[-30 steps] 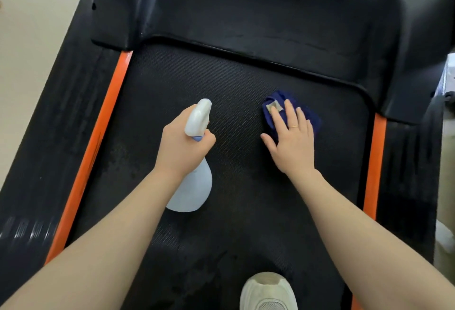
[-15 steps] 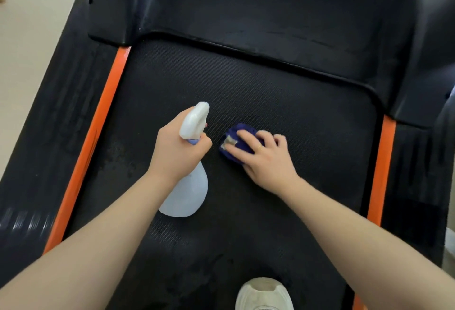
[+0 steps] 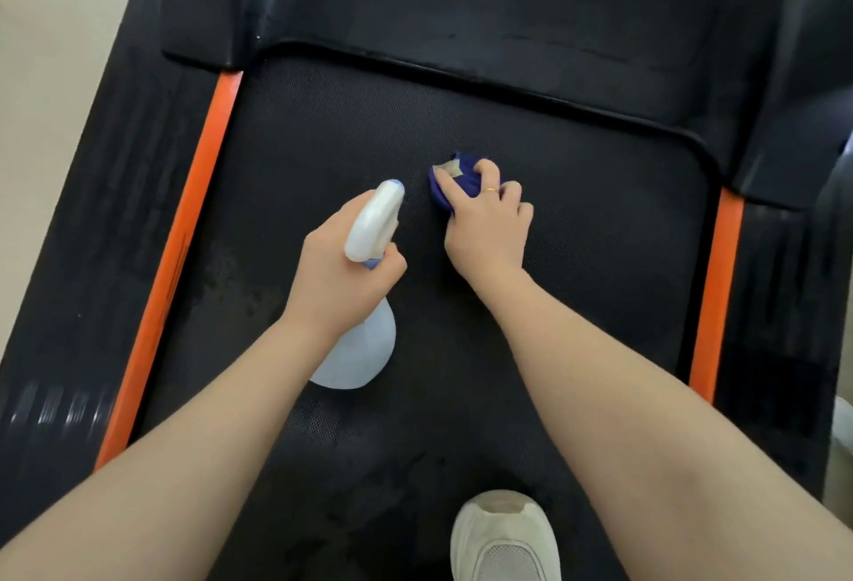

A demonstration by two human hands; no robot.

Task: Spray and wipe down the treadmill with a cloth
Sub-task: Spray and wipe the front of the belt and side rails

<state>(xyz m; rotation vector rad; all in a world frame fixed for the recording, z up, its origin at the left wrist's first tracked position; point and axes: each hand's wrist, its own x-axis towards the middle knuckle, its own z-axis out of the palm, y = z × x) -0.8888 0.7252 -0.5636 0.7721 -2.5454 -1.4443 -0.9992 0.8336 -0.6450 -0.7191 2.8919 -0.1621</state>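
Observation:
The black treadmill belt fills the middle of the view, with an orange strip along each side. My left hand grips the neck of a white spray bottle, its nozzle pointing away from me over the belt. Just to its right, my right hand holds a bunched dark blue cloth against the belt, fingers curled over it. Most of the cloth is hidden under the hand. Damp patches show on the belt near the left strip.
The black motor cover rises at the far end of the belt. Black side rails run outside the orange strips. A white shoe stands on the belt at the bottom edge. Pale floor lies to the left.
My right hand slid the cloth leftward from the belt's right part to beside the bottle, then a little forward, its fingers curling over it. The left hand with the bottle stayed nearly still.

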